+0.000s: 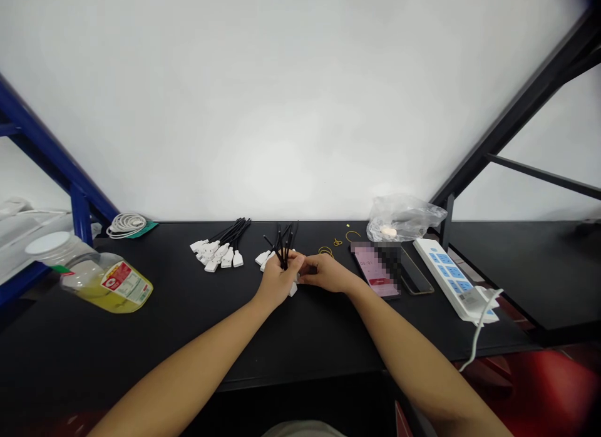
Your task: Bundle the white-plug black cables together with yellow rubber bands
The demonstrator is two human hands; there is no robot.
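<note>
My left hand [276, 282] is closed around a small bundle of short black cables [283, 250], whose black ends point up and away from me. A white connector [293, 290] shows below the fingers. Close against the bundle, my right hand [327, 273] has its fingertips pinched together; what they grip is hidden. More cables with white connectors [263, 258] lie just behind my left hand. A larger pile of white connectors [220, 254] with black cables is further left. Yellow rubber bands [325, 251] lie beyond my right hand.
To the right are a phone [375, 271] with a lit pink screen, a dark phone [416, 271], a white power strip [453, 277] and a clear plastic bag [406, 218]. On the left, a jar of yellow liquid [110, 283] and a coiled white cable [126, 225] sit on the black table.
</note>
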